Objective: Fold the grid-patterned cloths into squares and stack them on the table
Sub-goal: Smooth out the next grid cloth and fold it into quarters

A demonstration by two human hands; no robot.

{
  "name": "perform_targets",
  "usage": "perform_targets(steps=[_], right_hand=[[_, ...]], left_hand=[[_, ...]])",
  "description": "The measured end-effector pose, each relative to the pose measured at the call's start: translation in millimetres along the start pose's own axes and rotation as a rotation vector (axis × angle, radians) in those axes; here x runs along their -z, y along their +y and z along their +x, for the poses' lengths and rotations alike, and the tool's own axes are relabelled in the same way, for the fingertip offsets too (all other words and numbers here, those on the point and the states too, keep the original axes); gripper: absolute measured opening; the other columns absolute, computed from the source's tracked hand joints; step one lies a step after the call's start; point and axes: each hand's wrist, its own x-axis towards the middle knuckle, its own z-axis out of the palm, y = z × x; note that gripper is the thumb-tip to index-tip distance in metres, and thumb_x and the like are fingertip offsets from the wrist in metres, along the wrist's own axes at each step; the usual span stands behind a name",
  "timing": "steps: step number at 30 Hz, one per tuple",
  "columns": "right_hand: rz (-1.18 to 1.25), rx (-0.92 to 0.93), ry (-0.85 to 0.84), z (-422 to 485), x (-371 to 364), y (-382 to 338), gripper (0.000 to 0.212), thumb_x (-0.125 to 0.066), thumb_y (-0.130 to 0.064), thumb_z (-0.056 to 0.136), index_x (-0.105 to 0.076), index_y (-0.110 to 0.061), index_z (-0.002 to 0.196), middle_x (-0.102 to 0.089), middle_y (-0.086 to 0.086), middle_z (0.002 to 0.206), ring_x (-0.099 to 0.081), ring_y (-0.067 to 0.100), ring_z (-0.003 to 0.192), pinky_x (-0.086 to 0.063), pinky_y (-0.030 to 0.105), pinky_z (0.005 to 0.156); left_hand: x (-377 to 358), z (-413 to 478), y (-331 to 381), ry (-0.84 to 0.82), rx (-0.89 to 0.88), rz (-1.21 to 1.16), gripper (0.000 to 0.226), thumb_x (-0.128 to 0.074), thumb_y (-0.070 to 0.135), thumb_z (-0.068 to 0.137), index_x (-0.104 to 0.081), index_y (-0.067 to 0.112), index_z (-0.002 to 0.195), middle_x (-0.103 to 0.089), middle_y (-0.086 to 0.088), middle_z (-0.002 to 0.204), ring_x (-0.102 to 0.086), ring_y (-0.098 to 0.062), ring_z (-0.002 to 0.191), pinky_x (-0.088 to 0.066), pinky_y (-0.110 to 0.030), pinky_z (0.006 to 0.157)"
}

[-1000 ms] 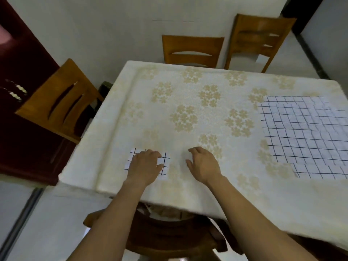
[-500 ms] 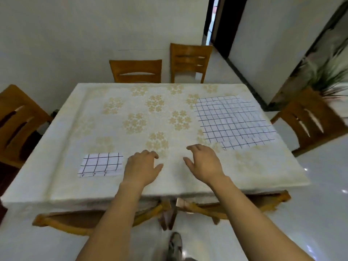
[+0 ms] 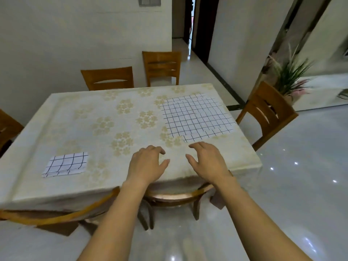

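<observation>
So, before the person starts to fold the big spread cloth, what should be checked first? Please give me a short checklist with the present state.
1. Left hand free: ok, fingers relaxed, holding nothing.
2. Right hand free: ok, holding nothing.
3. Folded cloth flat on the table, out of the way: ok, at the near left.
4. Spread cloth wholly on the table: ok, at the far right.
5. Right hand touching the spread cloth: not ok, fingertips stop just short of its near edge.
6. One cloth or several layers there: cannot tell.
</observation>
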Motion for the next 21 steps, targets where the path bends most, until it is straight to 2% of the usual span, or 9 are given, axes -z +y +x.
perform_targets(steps=[11, 17, 21], right_hand=[[0.041, 0.061, -0.052, -30, 74, 220, 0.040, -0.053, -0.044, 0.097, -0.060, -0.023, 0.130, -0.063, -0.003, 0.129, -0.058, 0.017, 0.118, -0.046, 0.034, 0.103], [0.074, 0.113, -0.085, 10, 101, 298, 0.040, -0.056, -0.042, 0.096, -0.063, -0.019, 0.128, -0.065, -0.001, 0.127, -0.060, 0.017, 0.115, -0.049, 0.036, 0.101], [0.041, 0.122, -0.137, 58, 105, 350, 0.043, -0.054, -0.047, 0.096, -0.058, -0.025, 0.132, -0.059, -0.007, 0.133, -0.058, 0.013, 0.117, -0.049, 0.034, 0.100]], left_hand=[[-72, 30, 225, -0.033, 0.079, -0.060, 0.043, -0.045, 0.062, 0.094, -0.061, 0.035, 0.125, -0.059, 0.007, 0.134, -0.057, -0.019, 0.117, -0.047, -0.037, 0.095], [-90, 83, 289, -0.038, 0.162, -0.035, 0.042, -0.049, 0.059, 0.094, -0.060, 0.033, 0.125, -0.059, 0.005, 0.132, -0.056, -0.021, 0.118, -0.045, -0.037, 0.095], [-116, 142, 317, -0.022, 0.200, -0.081, 0.043, -0.052, 0.058, 0.092, -0.060, 0.032, 0.125, -0.060, 0.006, 0.132, -0.056, -0.021, 0.120, -0.045, -0.036, 0.096]])
